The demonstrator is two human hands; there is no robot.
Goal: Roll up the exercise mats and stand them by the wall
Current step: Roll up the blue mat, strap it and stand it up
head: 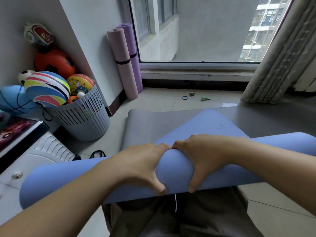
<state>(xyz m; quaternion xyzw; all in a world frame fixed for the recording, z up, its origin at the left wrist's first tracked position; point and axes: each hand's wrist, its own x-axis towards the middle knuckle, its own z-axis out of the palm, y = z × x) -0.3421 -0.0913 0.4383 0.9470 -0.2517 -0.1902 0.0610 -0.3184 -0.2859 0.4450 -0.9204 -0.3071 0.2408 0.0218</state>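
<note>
A blue exercise mat (pixel 65 182) with a grey underside is partly rolled into a thick tube across my lap. Its flat remainder (pixel 205 124) stretches away on the floor toward the window. My left hand (pixel 142 165) and my right hand (pixel 201 156) grip the roll side by side at its middle, fingers over the top and thumbs underneath. Two rolled mats, one pink (pixel 123 64) and one purple (pixel 135 53), stand upright with black straps in the corner by the wall.
A slatted grey basket (pixel 85 120) full of balls stands at the left by the wall. A white drawer unit (pixel 39 159) is close at my left. Small items (pixel 191 95) lie on the tiles below the window. A curtain (pixel 277 65) hangs at the right.
</note>
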